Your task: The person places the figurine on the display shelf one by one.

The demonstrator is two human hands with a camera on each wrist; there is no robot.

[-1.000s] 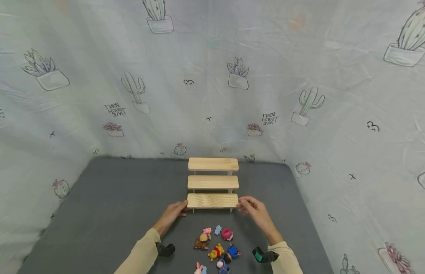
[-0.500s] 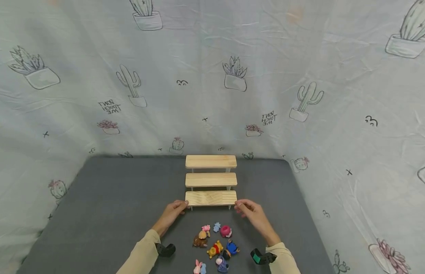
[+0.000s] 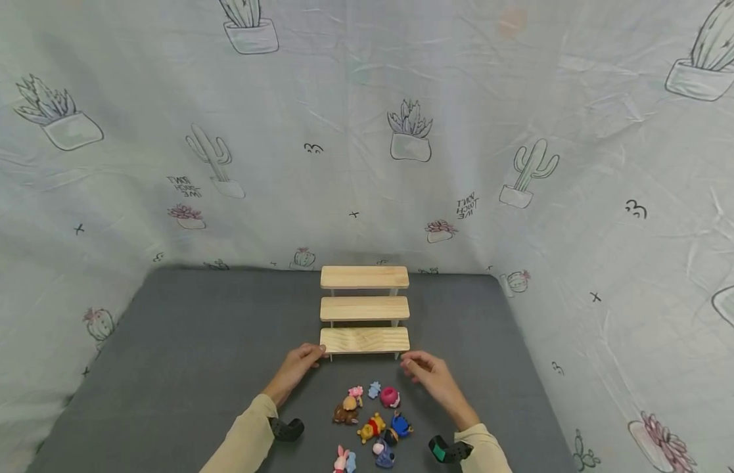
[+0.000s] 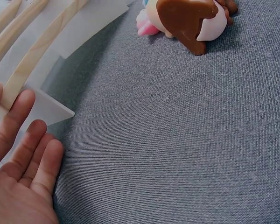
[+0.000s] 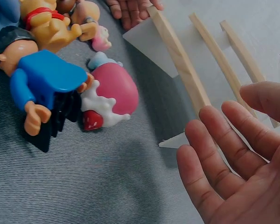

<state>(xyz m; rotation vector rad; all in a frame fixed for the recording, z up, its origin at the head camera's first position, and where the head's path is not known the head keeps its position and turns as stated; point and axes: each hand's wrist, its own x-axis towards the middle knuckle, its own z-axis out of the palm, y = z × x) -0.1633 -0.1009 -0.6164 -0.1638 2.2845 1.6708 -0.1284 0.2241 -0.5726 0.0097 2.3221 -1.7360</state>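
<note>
A three-step wooden display stand (image 3: pixel 365 340) with pale supports stands at the back of the grey surface. My left hand (image 3: pixel 297 369) pinches the left end of its lowest board, thumb above and index finger (image 4: pixel 19 109) beneath; the other fingers spread below. Just off the board's right front corner, my right hand (image 3: pixel 435 380) holds nothing. Its fingers (image 5: pixel 226 154) look loosely extended in the right wrist view. Nearer the person lie several small toy figures, among them a yellow bear in a red shirt (image 3: pixel 372 428), a blue-clad figure (image 5: pixel 49 74) and a pink round one (image 5: pixel 115 88).
A brown figure (image 3: pixel 345 414), a blue donkey (image 3: pixel 383 453) and a pink long-eared figure (image 3: pixel 341 458) lie in the same group between the forearms. A pale curtain (image 3: pixel 355 177) printed with cacti hangs behind the grey cloth (image 3: pixel 225 328) and along its sides.
My right hand has come away from the lowest board's right end, slightly toward the person. The left hand keeps its hold. The head view has shifted a little.
</note>
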